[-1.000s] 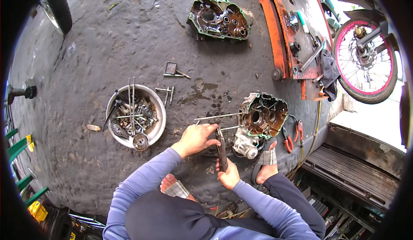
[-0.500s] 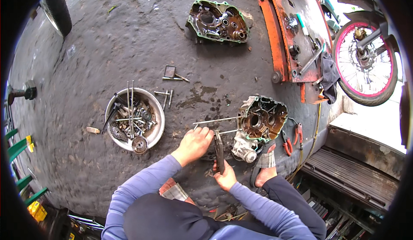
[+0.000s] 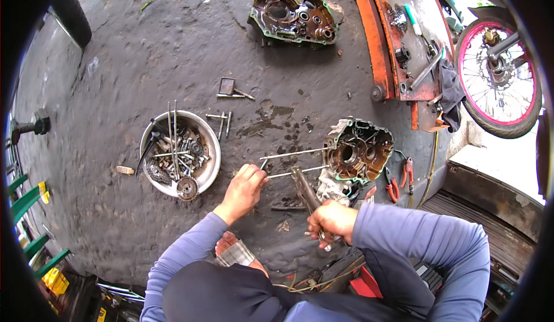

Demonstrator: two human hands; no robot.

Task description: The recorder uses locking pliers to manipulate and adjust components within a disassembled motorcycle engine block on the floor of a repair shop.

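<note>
An oily engine crankcase half (image 3: 369, 149) stands on the ground to the right, with two long metal studs projecting left from it. My left hand (image 3: 241, 190) is closed, its fingertips pinched at the free end of the lower stud (image 3: 294, 172). The upper stud (image 3: 297, 153) extends free above it. In my right hand (image 3: 333, 221) is a pair of locking pliers (image 3: 307, 189), tilted, with the jaws up beside the lower stud; whether they grip it I cannot tell. My right forearm partly covers the pale lower part of the crankcase.
A metal bowl (image 3: 213, 163) of bolts, a chain and a gear stands left. Another crankcase half (image 3: 277, 19) lies at the far side. Red-handled pliers (image 3: 393, 190) lie right of the near crankcase. An orange metal stand (image 3: 369, 39) and motorcycle wheel (image 3: 496, 79) are beyond.
My right hand has turned over and moved right, swinging the pliers from near upright to a slant. My left hand has shifted left to the stud's end. The whole view has shifted slightly.
</note>
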